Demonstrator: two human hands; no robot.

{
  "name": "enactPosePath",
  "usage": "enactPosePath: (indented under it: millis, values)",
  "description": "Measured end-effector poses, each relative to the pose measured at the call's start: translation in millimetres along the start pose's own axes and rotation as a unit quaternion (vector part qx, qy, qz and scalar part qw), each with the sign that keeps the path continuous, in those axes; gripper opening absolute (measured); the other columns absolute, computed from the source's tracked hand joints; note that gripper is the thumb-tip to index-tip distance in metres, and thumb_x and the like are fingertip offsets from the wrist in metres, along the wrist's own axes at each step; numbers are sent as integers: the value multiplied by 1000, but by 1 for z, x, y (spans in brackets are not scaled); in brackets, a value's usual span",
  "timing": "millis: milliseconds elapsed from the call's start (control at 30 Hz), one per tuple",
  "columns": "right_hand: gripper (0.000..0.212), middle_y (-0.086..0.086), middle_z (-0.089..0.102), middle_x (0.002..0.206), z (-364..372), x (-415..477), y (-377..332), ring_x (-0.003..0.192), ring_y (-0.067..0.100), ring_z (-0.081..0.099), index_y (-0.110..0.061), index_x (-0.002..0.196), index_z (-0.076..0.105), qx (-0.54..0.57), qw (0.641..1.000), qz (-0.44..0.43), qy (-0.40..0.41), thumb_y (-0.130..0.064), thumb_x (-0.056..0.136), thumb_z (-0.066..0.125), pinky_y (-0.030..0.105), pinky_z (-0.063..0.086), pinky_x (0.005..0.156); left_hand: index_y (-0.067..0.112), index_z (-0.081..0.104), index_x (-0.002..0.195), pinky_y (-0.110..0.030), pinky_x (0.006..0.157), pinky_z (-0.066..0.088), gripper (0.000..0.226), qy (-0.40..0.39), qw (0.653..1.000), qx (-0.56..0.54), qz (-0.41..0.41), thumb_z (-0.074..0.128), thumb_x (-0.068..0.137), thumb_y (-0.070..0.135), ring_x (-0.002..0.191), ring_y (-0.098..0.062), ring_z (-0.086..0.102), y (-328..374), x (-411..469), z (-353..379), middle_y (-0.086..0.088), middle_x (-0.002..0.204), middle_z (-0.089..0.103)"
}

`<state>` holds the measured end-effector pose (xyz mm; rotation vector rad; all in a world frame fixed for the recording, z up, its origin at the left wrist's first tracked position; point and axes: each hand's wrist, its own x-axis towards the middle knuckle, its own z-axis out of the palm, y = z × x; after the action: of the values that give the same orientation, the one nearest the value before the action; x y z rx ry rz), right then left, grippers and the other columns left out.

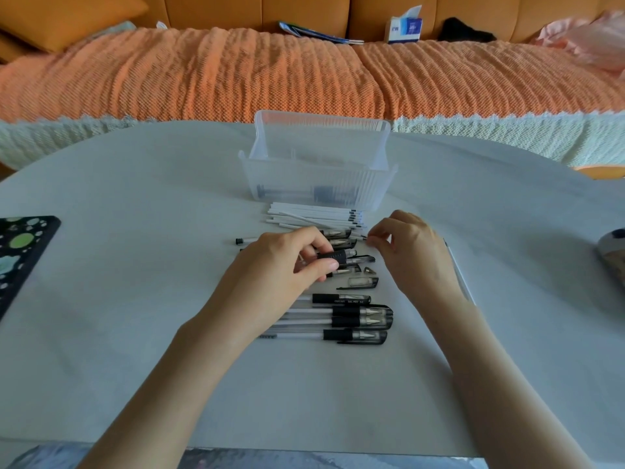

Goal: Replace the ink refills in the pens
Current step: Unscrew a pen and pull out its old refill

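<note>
The left hand [287, 262] covers its pen [340, 256] (barrel hidden).

This is a living room in a home. A long sofa with a padded, channelled orange back [304, 8] runs across the far side. Its seat is draped in a crinkled orange knitted throw [203, 72] with a cream border hanging down the front. A plump mustard-orange cushion [64, 18] leans in the left corner. Household odds and ends lie along the seat: an opened blue-and-white cardboard tissue box [404, 28], a slumped stack of blue-covered magazines or papers [314, 32], a crumpled black cloth [465, 30] and a bunched pale pink fabric [588, 38]. A rounded white table [135, 198] stands just in front of the sofa.
</note>
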<state>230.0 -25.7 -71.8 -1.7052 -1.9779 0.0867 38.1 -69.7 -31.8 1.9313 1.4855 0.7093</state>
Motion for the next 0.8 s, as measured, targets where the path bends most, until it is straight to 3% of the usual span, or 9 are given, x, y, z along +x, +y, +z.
enactPosePath:
  millis: [133,267,433,567,800]
  values:
    - [11,2,62,85,-2,-2,2,78,23,56,-8,86,67,1,1000,-1,9,-16,88,61,29,37,58,32,61,87,-31,73,51,6,2,1000,1,-2,63,84,37,63,-2,59,-1,1,0,17,72,66]
    - [4,3,61,79,-16,1,3,72,26,57,-5,83,63,105,993,39,40,-7,86,60,37,45,64,31,61,88,-31,73,52,6,20,1000,-8,-1,62,84,36,66,2,60,-3,1,-2,18,74,67]
    - [11,0,63,69,-39,-6,2,59,12,53,-8,80,62,234,965,90,74,1,84,58,11,39,57,21,59,92,-34,76,51,6,74,996,-55,-11,56,91,25,70,-4,62,-5,5,-5,10,77,67]
    - [19,-2,64,67,-47,-10,6,54,7,52,-16,77,60,309,943,107,68,0,85,58,16,43,58,17,57,91,-31,71,52,5,126,983,-126,-34,52,93,16,68,-5,61,-8,7,-9,6,74,66]
    - [27,0,64,66,-49,-12,6,52,5,51,-23,73,60,330,937,104,46,1,84,58,17,44,58,21,56,90,-31,80,53,6,146,978,-147,-28,52,93,18,72,-5,63,-14,7,-15,6,76,67]
